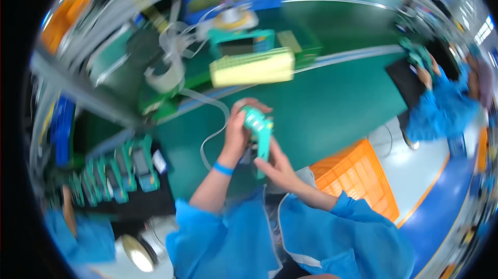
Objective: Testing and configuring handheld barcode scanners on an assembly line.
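Observation:
Over the green bench top I hold a teal-green handheld device (258, 123) up in front of me, tilted on its side; its front is turned out of sight. My left hand (237, 133) wraps around its upper end, thumb and fingers closed on it. Lower down, my right hand (280, 169) grips the narrow end between thumb and fingers. Around my left wrist is a blue band (223, 169), with a pale cord (211, 138) running close by. Motion blur hides the device's finer details.
Beyond my hands, a pale yellow bin (252, 67) stands before another teal device (241, 41). An orange crate (358, 175) sits at right by the bench edge. Several teal devices (120, 167) line up at left. Co-workers in blue sleeves (438, 108) work on both sides.

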### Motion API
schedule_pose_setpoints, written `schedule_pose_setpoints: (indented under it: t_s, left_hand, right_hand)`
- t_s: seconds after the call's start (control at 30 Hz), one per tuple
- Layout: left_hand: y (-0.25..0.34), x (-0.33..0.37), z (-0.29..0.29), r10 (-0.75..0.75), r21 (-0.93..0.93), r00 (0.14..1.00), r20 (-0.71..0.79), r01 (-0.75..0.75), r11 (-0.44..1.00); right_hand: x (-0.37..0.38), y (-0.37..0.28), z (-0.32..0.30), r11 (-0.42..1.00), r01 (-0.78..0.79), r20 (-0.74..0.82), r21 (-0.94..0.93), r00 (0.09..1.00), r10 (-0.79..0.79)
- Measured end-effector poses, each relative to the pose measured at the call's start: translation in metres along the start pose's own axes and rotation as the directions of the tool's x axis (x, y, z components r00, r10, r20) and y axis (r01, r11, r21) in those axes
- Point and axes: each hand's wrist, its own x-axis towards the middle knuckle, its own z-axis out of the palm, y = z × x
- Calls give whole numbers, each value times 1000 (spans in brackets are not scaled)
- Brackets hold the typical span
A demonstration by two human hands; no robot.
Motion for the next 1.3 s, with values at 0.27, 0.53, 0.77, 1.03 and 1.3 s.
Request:
schedule_pose_setpoints:
  t_s: [0.27, 0.53, 0.77, 1.03, 1.3]
  left_hand:
    - [-23, 24, 209, -113, 256, 993, -19, 114, 960]
    - [-44, 47, 266, -39, 682, 998, 42, 0, 731]
    - [-35, 51, 305, -108, 615, 994, -5, 88, 783]
    - [-66, 98, 316, -191, 572, 981, 31, 140, 809]
    - [-109, 138, 344, -221, 497, 975, -9, 197, 845]
  right_hand:
    - [-65, -174, -303, 999, -28, -362, 39, 931, 40]
    - [-68, -247, -598, 844, 87, -729, -530, 462, -505]
    - [-60, -296, -785, 276, -580, -553, -766, 378, -743]
    - [-38, -256, -807, -159, -642, -236, -750, 485, -842]
    - [-33, -251, -842, 83, -155, -174, -984, 789, -590]
